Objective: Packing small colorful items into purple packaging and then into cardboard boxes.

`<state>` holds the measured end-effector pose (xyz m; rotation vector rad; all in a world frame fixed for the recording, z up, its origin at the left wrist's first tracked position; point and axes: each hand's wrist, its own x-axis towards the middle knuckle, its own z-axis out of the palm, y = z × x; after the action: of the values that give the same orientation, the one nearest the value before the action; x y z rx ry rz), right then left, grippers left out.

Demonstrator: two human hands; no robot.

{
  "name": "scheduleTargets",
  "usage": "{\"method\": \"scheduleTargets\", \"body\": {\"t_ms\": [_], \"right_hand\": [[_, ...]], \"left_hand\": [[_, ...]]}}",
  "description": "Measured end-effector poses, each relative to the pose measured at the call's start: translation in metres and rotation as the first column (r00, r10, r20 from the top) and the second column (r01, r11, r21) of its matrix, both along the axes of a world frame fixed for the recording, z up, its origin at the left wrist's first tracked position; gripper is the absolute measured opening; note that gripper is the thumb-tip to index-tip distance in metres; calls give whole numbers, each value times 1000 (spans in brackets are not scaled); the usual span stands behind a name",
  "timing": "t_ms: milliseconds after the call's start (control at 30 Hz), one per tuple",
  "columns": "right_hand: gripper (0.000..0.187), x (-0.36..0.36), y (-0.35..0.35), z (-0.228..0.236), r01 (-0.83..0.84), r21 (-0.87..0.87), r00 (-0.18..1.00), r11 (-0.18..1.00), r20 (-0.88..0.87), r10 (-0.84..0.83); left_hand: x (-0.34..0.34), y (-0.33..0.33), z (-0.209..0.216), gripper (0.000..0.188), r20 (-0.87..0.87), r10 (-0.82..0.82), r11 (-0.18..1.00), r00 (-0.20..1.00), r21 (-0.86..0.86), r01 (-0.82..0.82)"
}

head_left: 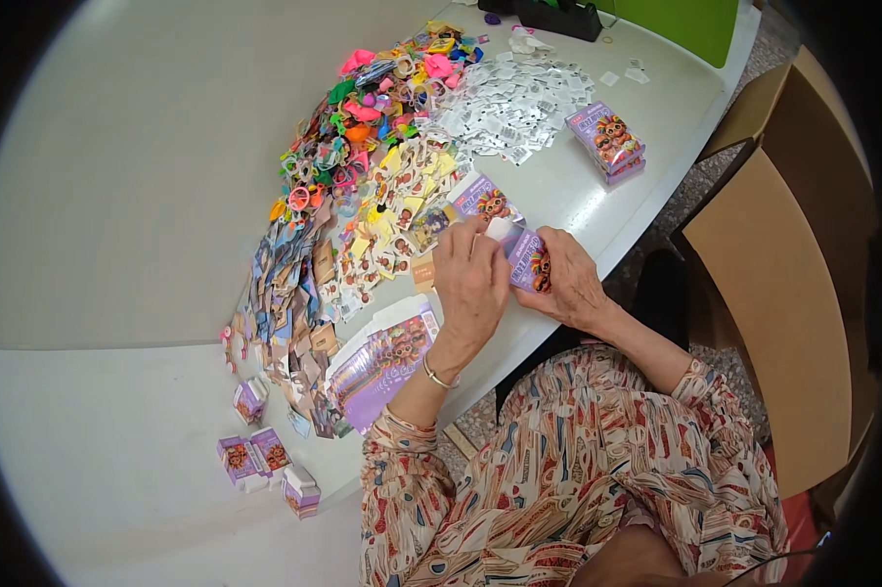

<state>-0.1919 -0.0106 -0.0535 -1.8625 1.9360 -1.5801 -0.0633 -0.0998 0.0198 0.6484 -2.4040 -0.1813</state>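
So I had the small glossy purple cardboard box (525, 256) mid-frame, between both hands, its white paper flap (500, 230) toward the upper left. From my remote seat, my bare right hand (570, 279) gripped its side; my bare left hand (468, 279) bent its fingers close by the flap, and I couldn't tell if they pinched it. Thin card probably creased easily, so I figured light pressure and square edges worked best. Flat purple printed cartons (392, 352) lay lower left of centre, a short stack of purple boxes (605, 137) upper right.
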Motion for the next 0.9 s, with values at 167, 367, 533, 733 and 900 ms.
{"method": "scheduleTargets", "body": {"t_ms": [167,367,533,733,900], "right_hand": [[70,-2,2,-3,-20,-13,1000,1000,18,20],[68,-4,0,-10,17,18,1000,1000,20,-18],[68,7,-2,6,-24,-7,1000,1000,9,24],[69,-1,-1,-3,19,43,1000,999,0,-19],[71,5,-2,3,-19,30,1000,999,21,19]], "left_hand": [[7,-5,17,17,168,-120,989,978,108,103],[43,-78,4,22,-118,111,631,987,775,22],[157,-221,-15,23,-68,437,776,897,532,-338],[130,-221,-32,30,312,253,821,916,431,-374],[146,-214,-49,26,356,412,897,839,1,-442]]}}
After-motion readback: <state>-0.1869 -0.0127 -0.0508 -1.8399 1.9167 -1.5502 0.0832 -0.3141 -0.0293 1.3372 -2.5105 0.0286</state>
